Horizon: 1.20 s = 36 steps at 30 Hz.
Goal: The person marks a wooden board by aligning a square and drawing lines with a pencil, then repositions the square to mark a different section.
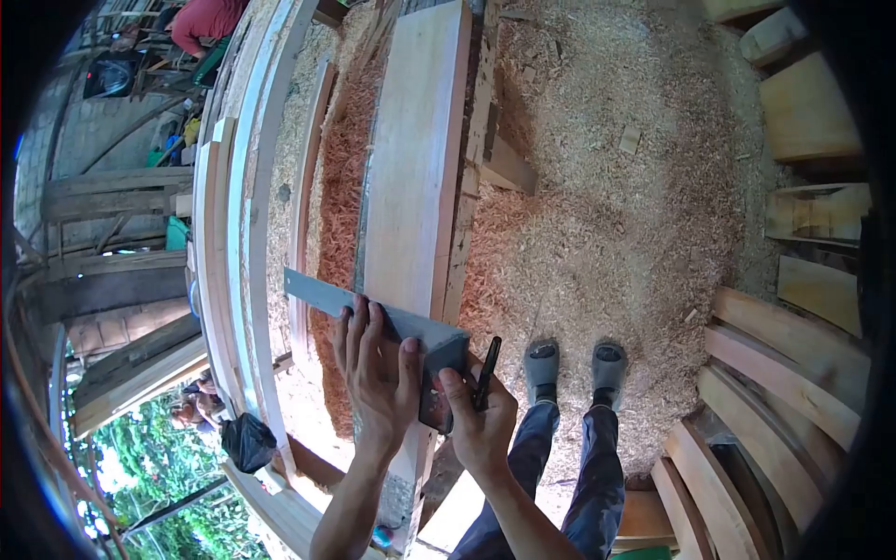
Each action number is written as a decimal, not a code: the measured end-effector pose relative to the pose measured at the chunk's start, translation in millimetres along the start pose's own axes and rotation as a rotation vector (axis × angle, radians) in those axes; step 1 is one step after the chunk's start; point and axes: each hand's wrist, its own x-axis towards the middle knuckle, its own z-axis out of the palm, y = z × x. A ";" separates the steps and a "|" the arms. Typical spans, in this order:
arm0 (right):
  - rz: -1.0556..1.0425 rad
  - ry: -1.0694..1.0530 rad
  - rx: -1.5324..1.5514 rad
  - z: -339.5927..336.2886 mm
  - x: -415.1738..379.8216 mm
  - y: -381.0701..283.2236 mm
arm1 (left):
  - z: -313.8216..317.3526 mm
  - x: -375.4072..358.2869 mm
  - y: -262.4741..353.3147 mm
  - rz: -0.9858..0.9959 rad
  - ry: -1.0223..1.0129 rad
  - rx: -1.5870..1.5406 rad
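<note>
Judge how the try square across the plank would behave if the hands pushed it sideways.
The square looks stiff: its flat metal blade stays straight past the plank's edge. It would probably slide rather than roll, lying flat. The left hand pressing it down likely checks slipping.

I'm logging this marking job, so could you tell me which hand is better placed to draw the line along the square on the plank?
Probably the right hand: it already holds the black pen beside the square. The left hand lies flat on the square's blade, pinning it to the plank.
</note>
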 end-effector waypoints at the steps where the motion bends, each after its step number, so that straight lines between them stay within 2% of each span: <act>1: 0.006 -0.003 0.004 0.0 0.9 -4.0 | 0.5 1.1 0.5 -0.005 0.003 -0.012; 21: -0.031 -0.046 -0.121 -8.4 -2.7 -3.1 | 1.4 -4.7 -5.3 0.026 0.029 0.017; 24: -0.041 -0.052 -0.091 -9.9 -6.5 -0.8 | 2.3 -8.4 -2.6 0.051 0.040 -0.028; 26: -0.033 -0.052 -0.139 -10.9 -9.3 -4.2 | 5.6 -13.9 0.3 -0.015 0.113 -0.163; 30: 0.014 -0.077 -0.149 -14.2 -12.5 -1.1 | -0.3 -15.5 -0.1 -0.021 0.065 -0.154; 32: 0.018 -0.078 -0.113 -13.6 -12.4 -2.8 | -1.0 -15.7 -6.2 0.041 0.027 -0.055; 36: -0.001 -0.064 -0.082 -10.7 -12.7 -7.9 | -1.5 -16.1 -2.1 0.005 0.020 -0.082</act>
